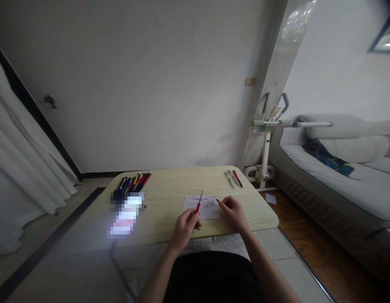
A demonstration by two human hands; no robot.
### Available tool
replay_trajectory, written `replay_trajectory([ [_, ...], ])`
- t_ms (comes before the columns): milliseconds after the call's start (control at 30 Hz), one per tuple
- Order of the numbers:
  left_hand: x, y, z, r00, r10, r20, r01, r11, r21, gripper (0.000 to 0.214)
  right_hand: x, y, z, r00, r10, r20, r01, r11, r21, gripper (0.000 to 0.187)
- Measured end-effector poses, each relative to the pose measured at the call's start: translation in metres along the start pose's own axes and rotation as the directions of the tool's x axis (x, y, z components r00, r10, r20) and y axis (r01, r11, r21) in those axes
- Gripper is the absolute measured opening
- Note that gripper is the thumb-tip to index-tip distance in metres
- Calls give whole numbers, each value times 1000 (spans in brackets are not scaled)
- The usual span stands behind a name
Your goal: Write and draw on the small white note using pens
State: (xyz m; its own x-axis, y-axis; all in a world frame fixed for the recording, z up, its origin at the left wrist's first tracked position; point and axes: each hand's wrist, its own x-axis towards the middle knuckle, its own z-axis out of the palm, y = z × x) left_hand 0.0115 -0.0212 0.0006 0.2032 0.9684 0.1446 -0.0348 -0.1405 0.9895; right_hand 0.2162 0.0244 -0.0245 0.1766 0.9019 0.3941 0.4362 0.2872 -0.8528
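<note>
My left hand [185, 225] is closed round a red pen [199, 204] that points up and away over a small white paper [206, 207] with scribbles on it. My right hand [233, 212] rests at the paper's right edge, its fingers pinched on a small dark piece [217, 200], perhaps a pen cap. Both hands are near the front edge of a light wooden table [182, 185].
A row of several coloured pens [133, 183] lies at the table's far left, with a blurred patch [127, 214] beside it. A few more pens [233, 178] lie at the far right. An exercise machine [267, 139] and a sofa [340, 168] stand to the right.
</note>
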Motion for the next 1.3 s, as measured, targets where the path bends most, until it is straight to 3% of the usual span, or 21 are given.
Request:
replay_trajectory([
  [300, -1, 0, 1, 1000, -1, -4, 1, 1000, 2, 27, 4, 7, 1, 997, -6, 77, 3, 999, 38, 27],
  [1300, -1, -3, 0, 1000, 8, 16, -9, 999, 48, 23, 2, 11, -4, 993, 112, 36, -116, 980, 162, 26],
])
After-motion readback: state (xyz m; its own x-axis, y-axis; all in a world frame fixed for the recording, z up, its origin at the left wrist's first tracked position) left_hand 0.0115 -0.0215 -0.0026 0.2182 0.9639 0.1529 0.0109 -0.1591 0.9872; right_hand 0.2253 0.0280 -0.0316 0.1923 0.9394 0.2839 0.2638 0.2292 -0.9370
